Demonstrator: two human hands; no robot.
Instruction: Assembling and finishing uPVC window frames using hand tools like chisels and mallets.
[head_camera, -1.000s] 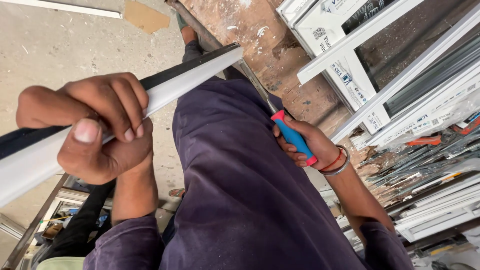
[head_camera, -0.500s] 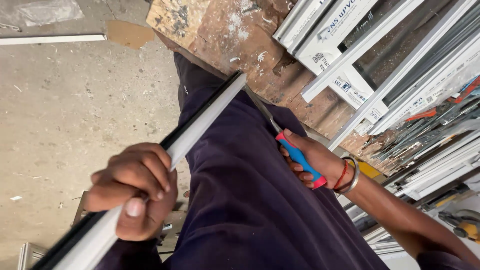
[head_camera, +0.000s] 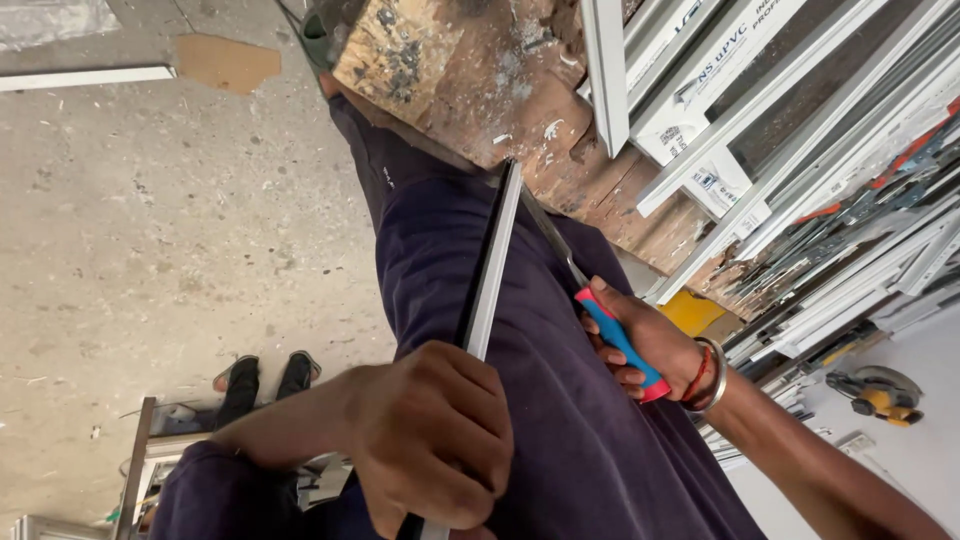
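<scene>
My left hand sits low in the middle of the frame, forearm coming in from the lower left, knuckles toward me. Its fingers are curled fully closed around a long narrow profile strip, white on one face and dark on the other. The strip runs up from my fist across my dark blue trouser leg to the edge of the wooden worktop at the top centre, where its far end rests.

To the right of the strip, my right hand lies against my thigh, wrist bent, with bangles on it and the arm running off to the lower right corner. Its fingers are wrapped tight around the blue and red handle of a hand tool; the thin metal shaft slants up and left, close beside the strip. I cannot tell whether the tip touches it.

On the concrete floor at far left lie a white bar near the top edge and a flat tan scrap of board just right of it. In the upper right, white window profiles are stacked slantwise, several wearing white protective film with blue and dark printing. Below them sits a small yellow block, and at the right edge a yellow power tool rests on a pale surface.
</scene>
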